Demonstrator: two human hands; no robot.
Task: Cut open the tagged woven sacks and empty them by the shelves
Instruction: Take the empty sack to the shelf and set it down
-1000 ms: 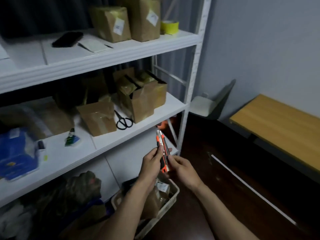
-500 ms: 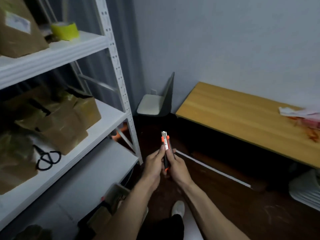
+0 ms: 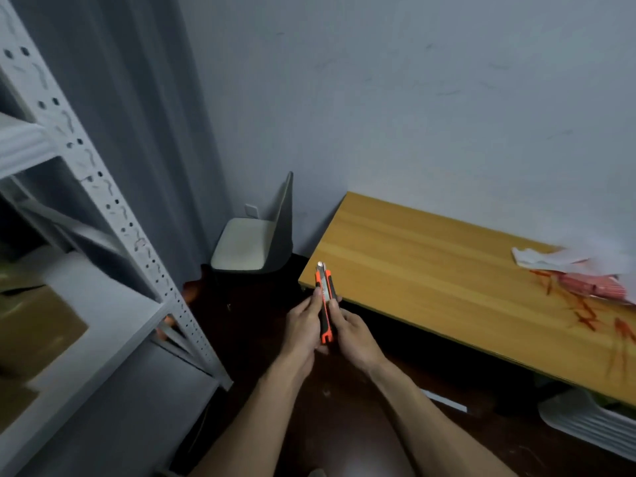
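An orange and black utility knife [image 3: 325, 304] stands upright between both hands at the centre, a short bit of blade showing at its top. My left hand [image 3: 303, 325] grips its left side, thumb up along the body. My right hand [image 3: 354, 333] holds the right side with fingers curled round it. A white woven sack [image 3: 564, 261] with red mesh and red threads lies blurred at the right end of the wooden table [image 3: 430, 270]. The white metal shelves [image 3: 113, 215] stand at the left.
A brown cardboard box [image 3: 31, 325] sits on the middle shelf at far left. A small white-seated chair [image 3: 253, 242] stands in the corner against the grey wall. A white ribbed object [image 3: 585, 420] lies on the dark floor under the table's right end.
The view has swung right, away from the shelves toward the table and wall. Both hands still hold the knife upright in front of me.
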